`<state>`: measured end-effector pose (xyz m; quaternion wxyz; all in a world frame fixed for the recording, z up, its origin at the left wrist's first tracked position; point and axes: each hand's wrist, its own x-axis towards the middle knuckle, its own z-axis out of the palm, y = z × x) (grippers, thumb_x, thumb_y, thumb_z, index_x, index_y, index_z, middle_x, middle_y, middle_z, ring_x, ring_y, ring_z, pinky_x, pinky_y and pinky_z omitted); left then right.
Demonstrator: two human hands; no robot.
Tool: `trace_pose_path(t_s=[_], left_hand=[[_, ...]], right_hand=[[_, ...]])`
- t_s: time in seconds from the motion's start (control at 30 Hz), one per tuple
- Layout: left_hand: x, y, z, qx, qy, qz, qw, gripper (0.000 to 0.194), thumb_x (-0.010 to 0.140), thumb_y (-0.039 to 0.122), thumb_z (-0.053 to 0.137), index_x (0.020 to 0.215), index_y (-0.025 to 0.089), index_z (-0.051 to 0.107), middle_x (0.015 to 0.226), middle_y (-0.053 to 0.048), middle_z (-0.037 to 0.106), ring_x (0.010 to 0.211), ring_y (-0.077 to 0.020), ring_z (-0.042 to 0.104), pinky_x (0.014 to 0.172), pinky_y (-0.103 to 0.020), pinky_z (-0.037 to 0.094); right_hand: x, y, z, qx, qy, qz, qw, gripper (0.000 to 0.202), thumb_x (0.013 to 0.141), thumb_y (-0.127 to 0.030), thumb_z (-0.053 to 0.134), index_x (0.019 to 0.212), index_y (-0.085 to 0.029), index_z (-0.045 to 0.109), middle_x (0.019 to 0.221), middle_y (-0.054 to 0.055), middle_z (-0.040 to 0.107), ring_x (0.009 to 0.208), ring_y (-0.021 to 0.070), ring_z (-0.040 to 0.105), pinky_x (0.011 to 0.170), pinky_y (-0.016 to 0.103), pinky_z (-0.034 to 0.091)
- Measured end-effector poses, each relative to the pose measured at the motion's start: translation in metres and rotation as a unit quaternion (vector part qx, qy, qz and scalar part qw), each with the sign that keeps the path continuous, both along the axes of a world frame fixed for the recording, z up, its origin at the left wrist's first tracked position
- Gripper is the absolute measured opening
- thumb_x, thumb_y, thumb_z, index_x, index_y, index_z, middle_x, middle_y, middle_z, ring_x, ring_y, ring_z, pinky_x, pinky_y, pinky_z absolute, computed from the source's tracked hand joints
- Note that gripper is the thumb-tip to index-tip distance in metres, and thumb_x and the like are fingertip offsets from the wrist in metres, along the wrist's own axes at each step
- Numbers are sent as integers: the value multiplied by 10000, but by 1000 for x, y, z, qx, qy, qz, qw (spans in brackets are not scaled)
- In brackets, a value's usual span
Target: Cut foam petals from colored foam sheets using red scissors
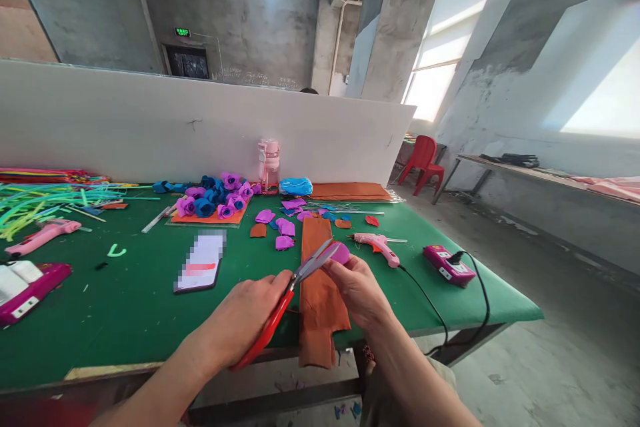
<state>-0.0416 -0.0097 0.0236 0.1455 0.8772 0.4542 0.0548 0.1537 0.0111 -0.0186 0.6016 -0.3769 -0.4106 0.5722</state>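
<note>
Pink glue gun (47,235) at the left side of the green table (125,310), then a phone (200,263) left of centre (screen's all blocky, can't read it). Next the scissors (295,279), mid-frame: long axis on a diagonal, red handles toward the bottom, tips aimed upper right, blades slightly apart. The left hand (257,307) comes in from lower left, back of it up, fingers curled round the handles, so the blades stick out past them. Can't tell which fingers are in the loops. Below that, a brown strip (316,313) runs up-down and hangs past the near edge. The purple piece (342,253) is right at the blade tips; the right hand (363,287), reaching from lower right, pinches it between thumb and fingers, with it poking out above the fingertips. Further right, a second glue gun (383,250), then a magenta power strip (447,265).
</note>
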Motion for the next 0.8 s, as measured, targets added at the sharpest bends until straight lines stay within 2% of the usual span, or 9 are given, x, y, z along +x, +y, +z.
trace_pose_path(t_s=[0.6, 0.8], left_hand=[[-4, 2, -3, -10, -8, -2, 1000, 408, 749, 2, 355, 1075, 222, 461, 790, -34, 645, 624, -188, 634, 503, -221, 351], [-2, 0, 2, -22, -19, 2, 1000, 322, 724, 45, 420, 985, 224, 484, 639, 14, 582, 544, -174, 575, 466, -217, 285]], right_hand=[[3, 0, 1, 2, -14, 5, 1000, 226, 627, -369, 787, 761, -196, 732, 771, 18, 708, 803, 181, 609, 848, 325, 415], [2, 0, 1, -5, -9, 7, 1000, 245, 618, -372, 793, 771, -192, 725, 781, 22, 697, 819, 188, 597, 857, 332, 403]])
